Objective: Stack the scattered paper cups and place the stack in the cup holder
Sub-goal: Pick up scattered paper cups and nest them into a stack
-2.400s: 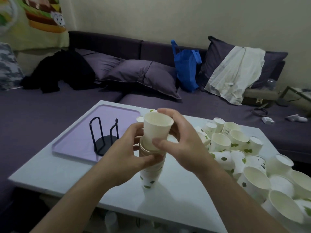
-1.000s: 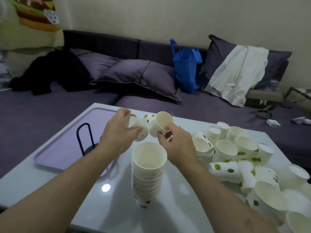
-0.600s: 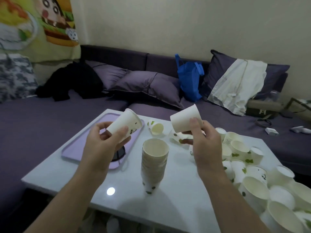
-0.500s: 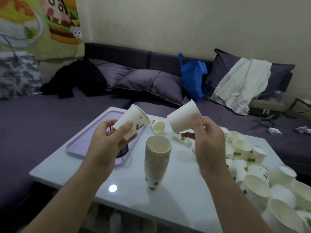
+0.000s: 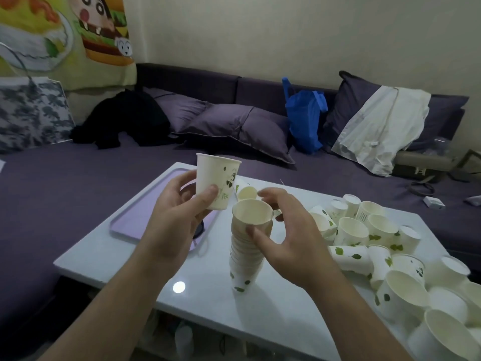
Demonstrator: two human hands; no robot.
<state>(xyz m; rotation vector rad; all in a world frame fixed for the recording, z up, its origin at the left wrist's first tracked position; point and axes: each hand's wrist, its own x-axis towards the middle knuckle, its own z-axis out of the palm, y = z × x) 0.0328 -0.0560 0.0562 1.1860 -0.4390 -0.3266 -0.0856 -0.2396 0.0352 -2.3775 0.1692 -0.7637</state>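
**A:** Start nearest — what is each hand doing?

**B:** The right hand (image 5: 283,238) is curled round the top of the stack (image 5: 247,246), thumb on the near side of the upper cups and fingers arched behind the rim. The stack stands upright on the white table (image 5: 208,308), about mid-table. To its left and a little higher, the left hand (image 5: 177,217) pinches a single paper cup (image 5: 217,183) near its base, upright, mouth up, clear of the stack.

**A:** How will these cups handle?

**B:** I'd judge them very light and thin-walled — easy to dent if squeezed at the open rim, where the wall gives most. The base ring is stiffer, so low on the wall is the safer hold for one cup. The stack looks tall and narrow, so it may tip; steady it high, lift it from low down with fingers wrapped round.

**A:** And the rest?

**B:** The loose cups (image 5: 364,235) lie in a heap on the right of the table, some on their sides, running from near right to mid-right. One more cup (image 5: 246,192) lies on its side just beyond the stack. Further left, the purple tray (image 5: 140,217) holds the cup holder (image 5: 200,229), mostly hidden behind the left hand — only a dark edge of its base shows.
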